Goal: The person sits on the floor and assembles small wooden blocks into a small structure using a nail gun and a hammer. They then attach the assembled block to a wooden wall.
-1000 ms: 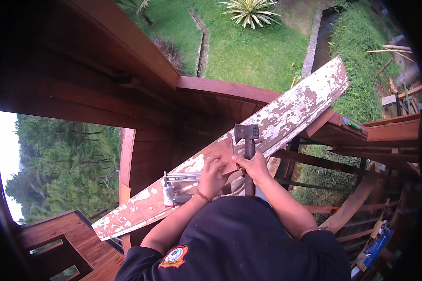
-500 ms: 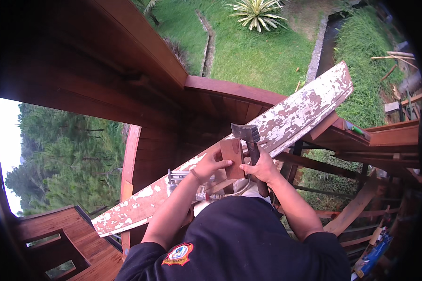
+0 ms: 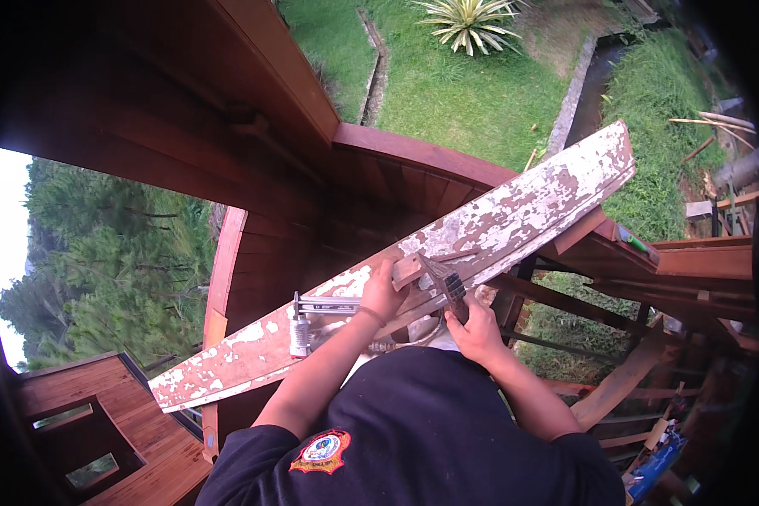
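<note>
A long plank [image 3: 531, 207] with peeling white paint over reddish wood lies slantwise across the view in front of me. Above its middle, my left hand [image 3: 384, 291] grips a small reddish-brown wood block [image 3: 409, 269]. My right hand [image 3: 476, 331] is wrapped round the handle of a hatchet, close under its head. The dark hatchet head [image 3: 444, 280] sits right beside the block, its flared edge toward it; whether they touch I cannot tell. Partly behind my left forearm, a silver metal tool [image 3: 299, 334] with long rails, resembling a nail gun, rests on the plank.
Dark wooden panels [image 3: 253, 110] rise at the left, with a curved rail [image 3: 430, 152] beyond the plank. Open beams [image 3: 573, 304] with gaps between them lie at the right, above grass. A blue object [image 3: 656, 472] lies at lower right. Lawn [image 3: 472, 101] spreads below.
The block has been tipped from upright to nearly end-on, and the hatchet has turned and dropped lower, its head now against or close to the block. My view has shifted slightly.
</note>
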The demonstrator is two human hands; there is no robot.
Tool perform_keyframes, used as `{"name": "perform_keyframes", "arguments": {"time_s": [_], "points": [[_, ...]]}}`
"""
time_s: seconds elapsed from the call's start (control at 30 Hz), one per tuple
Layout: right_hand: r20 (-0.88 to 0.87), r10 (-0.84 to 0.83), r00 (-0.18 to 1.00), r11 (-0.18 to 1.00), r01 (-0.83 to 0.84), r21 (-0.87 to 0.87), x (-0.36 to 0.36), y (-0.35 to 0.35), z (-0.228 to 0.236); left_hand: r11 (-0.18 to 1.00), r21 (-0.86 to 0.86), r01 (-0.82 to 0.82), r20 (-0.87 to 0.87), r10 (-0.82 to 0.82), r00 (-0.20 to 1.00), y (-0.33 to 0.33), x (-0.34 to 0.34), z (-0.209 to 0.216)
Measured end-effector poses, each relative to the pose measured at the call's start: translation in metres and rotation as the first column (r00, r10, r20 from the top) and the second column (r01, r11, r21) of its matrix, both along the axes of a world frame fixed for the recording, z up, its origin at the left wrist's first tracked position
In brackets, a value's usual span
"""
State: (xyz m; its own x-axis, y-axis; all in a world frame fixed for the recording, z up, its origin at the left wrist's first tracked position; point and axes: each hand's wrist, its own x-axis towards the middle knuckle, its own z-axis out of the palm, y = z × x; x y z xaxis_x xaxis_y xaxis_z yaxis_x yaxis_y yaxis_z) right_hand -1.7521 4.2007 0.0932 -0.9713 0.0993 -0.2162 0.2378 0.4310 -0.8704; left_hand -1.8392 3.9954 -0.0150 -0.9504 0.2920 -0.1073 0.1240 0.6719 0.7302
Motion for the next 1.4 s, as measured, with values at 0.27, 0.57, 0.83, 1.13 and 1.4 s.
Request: {"name": "perform_keyframes", "arguments": {"time_s": [0.27,0.57,0.83,1.13,1.4], "points": [[-0.377,0.0,0.926,1.0,-0.003,-0.007,0.001,-0.005,0.024,1.0,-0.001,0.0,0.001,0.0,1.0,-0.002,-0.002,0.0],[0.334,0.025,0.942,0.981,-0.088,0.174,0.002,0.004,-0.025,0.997,-0.071,0.038,-0.082,-0.044,0.996,-0.003,-0.002,-0.004],[0.119,-0.15,0.982,0.966,0.171,-0.195,-0.02,-0.004,-0.02,0.996,0.051,-0.067,-0.07,0.071,0.995,0.001,0.0,0.019],[0.365,-0.135,0.921,0.839,0.302,-0.453,-0.043,-0.009,-0.033,0.973,0.066,0.219,-0.254,-0.196,0.947,0.006,0.004,0.055],[0.097,0.037,0.995,0.981,-0.017,-0.193,-0.046,0.005,-0.036,0.704,0.519,-0.485,0.8,-0.199,0.566,-0.046,-0.037,0.077]]}}
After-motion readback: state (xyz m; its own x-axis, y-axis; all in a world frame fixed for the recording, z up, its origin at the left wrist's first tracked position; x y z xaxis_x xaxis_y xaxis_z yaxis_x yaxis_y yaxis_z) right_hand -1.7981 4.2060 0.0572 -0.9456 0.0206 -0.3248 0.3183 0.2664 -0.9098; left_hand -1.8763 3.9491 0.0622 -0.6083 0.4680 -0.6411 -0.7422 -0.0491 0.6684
